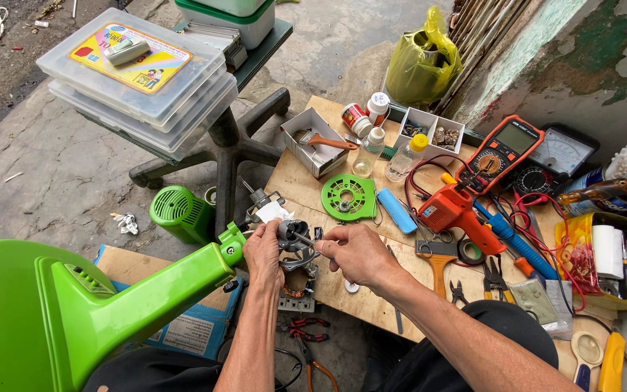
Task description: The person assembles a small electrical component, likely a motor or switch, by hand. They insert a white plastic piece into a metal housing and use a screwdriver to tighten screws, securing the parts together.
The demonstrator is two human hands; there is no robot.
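Observation:
My left hand grips a small grey metal fan motor at the top of a bright green fan stand. My right hand pinches a thin tool or shaft that points into the motor. Both hands work just above the near edge of a low wooden board. A green round motor cover lies flat on the board just beyond them. A green ribbed rear housing sits on the ground to the left.
An orange tool, blue tools, an orange multimeter, pliers, bottles and small parts boxes crowd the board. Stacked clear plastic cases rest on a chair base at upper left. Red-handled pliers lie below my hands.

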